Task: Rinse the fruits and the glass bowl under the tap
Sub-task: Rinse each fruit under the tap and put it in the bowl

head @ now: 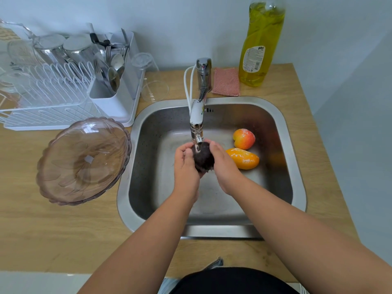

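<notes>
Both my hands hold a dark, rough-skinned fruit (204, 158) right under the spout of the tap (197, 122), over the steel sink (294, 145). My left hand (185, 166) cups it from the left with curled fingers. From the right, my right hand (222, 166) grips it. A red-yellow apple (244, 138) and an orange fruit (244, 158) lie wet on the sink floor at the right. The tinted glass bowl (83, 161) stands tilted on the wooden counter, left of the sink.
A white dish rack (53, 96) with glasses and cutlery fills the back left. A clear glass (151, 81) lies beside it. Behind the sink are a pink scrubbing cloth (226, 82) and a tall yellow soap bottle (262, 43).
</notes>
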{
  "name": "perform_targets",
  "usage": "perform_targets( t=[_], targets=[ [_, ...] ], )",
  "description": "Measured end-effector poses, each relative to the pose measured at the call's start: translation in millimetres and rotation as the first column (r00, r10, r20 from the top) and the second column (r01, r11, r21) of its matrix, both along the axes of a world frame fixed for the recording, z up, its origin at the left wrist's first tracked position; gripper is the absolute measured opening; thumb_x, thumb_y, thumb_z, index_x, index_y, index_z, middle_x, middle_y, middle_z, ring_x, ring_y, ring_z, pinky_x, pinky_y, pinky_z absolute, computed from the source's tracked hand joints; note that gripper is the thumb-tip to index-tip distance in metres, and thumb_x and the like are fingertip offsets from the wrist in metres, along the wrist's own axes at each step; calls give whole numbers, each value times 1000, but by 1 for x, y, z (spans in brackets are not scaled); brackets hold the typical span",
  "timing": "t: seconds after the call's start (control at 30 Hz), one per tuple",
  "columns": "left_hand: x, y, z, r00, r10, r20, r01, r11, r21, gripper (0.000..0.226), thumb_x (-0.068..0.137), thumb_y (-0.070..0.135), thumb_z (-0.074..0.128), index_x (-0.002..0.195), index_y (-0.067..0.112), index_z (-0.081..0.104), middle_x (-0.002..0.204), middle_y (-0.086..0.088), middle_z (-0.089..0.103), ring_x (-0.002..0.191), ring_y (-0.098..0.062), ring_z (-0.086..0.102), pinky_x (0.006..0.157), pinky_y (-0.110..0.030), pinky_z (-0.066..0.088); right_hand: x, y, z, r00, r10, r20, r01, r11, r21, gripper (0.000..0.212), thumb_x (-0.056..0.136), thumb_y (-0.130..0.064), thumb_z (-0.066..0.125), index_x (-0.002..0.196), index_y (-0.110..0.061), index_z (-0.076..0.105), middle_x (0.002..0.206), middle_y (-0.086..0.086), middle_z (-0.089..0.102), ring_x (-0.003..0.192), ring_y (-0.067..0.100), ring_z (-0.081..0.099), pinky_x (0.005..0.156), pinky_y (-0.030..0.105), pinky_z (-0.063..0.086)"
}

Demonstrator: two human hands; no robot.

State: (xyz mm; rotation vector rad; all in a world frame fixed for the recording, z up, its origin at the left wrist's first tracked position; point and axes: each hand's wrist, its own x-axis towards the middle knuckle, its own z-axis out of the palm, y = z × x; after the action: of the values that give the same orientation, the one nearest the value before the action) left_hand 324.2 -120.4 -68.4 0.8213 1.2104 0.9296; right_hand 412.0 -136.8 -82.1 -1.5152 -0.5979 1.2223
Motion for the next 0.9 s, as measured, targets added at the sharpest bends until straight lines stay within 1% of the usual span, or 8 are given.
perform_targets(
  t=[0.13,0.23,0.37,0.5,0.57,0.7,0.8,0.9],
  targets=[
    [-3,9,-2,974,128,186,-84,971,-224,35,109,25,29,110,19,63,118,-18,65,102,-31,65,74,-39,59,0,-15,2,979,206,10,-206,977,50,56,100,-27,48,152,-27,27,147,-12,35,139,8,33,119,31,23],
    [-8,11,-6,954,128,272,-32,943,-332,64,106,54,24,131,5,58,128,-25,65,119,-38,64,98,-48,54,10,-15,2,944,318,93,-324,944,57,65,101,-19,49,156,-26,16,149,-12,27,140,3,24,116,22,18],
    [-3,5,-6,972,-6,235,69,962,-263,54,104,46,43,136,3,51,134,-25,62,120,-31,65,96,-39,57,9,-6,-3,927,265,264,-285,958,41,57,90,-52,50,144,-38,38,146,-3,44,138,13,38,117,40,29],
    [6,1,-4,986,-40,164,68,983,-170,31,105,23,48,131,8,50,121,-15,63,105,-22,64,85,-30,55,0,-4,5,997,-17,72,8,992,127,32,104,-27,39,128,-14,57,120,2,62,113,15,57,94,20,48],
    [8,-1,-4,988,-54,143,73,988,-135,30,104,22,49,132,10,51,120,-13,64,107,-21,63,86,-29,53,2,-4,5,994,-113,8,111,988,103,33,104,-22,36,122,-14,63,114,1,65,110,18,61,93,26,51],
    [4,3,-6,979,51,200,-14,984,-178,24,107,26,42,122,13,55,113,-11,65,100,-20,64,78,-27,55,8,-14,-3,993,115,-34,-108,981,160,36,104,-23,40,140,-24,48,139,1,54,128,15,52,109,32,41],
    [0,8,-4,960,104,260,-28,959,-281,42,107,36,42,132,6,55,125,-19,66,111,-28,67,82,-33,58,12,-16,-8,953,278,123,-295,944,148,55,99,-26,51,150,-26,31,145,-5,42,136,11,41,114,28,32],
    [2,6,-1,965,75,251,2,956,-292,43,107,36,40,132,3,55,122,-22,66,109,-30,68,85,-36,60,9,-9,-7,968,168,188,-200,966,162,50,94,-33,52,142,-22,43,142,2,51,130,13,47,109,28,36]
  ],
)
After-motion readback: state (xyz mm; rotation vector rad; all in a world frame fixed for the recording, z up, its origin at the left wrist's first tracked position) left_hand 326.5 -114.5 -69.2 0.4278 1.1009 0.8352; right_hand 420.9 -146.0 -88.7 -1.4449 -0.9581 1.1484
